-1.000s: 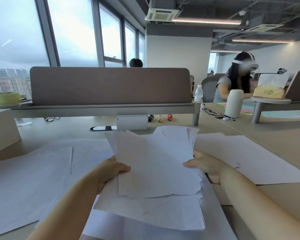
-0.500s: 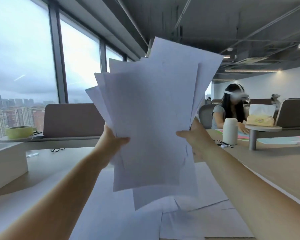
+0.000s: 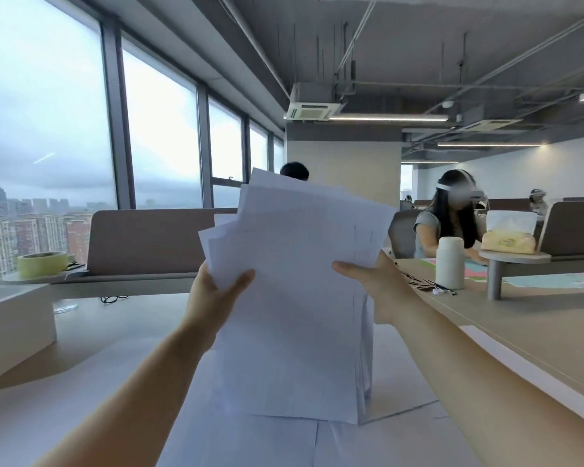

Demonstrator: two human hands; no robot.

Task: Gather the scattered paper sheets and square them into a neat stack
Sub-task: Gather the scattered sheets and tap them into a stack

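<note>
At the centre of the frame, 2 bare hands are holding up a loose, upright bundle of white paper sheets (image 3: 294, 298). The left hand (image 3: 213, 291) is gripping the bundle's left edge, thumb lying across the front sheet and the other fingers hidden behind it. The right hand (image 3: 371, 281) is gripping the right edge the same way, thumb pointing toward the frame's centre. The sheets are fanning out unevenly at the top, corners sticking out at the upper left, while the bottom edges are sitting close to level. The bundle's lower edge is hanging near more white paper sheets lying flat on the beige desk (image 3: 317, 439) in the lower centre; whether it is touching them cannot be told. At the right, a white cylindrical bottle (image 3: 449, 262) is standing on the long tan wooden desk (image 3: 536, 318).
</note>
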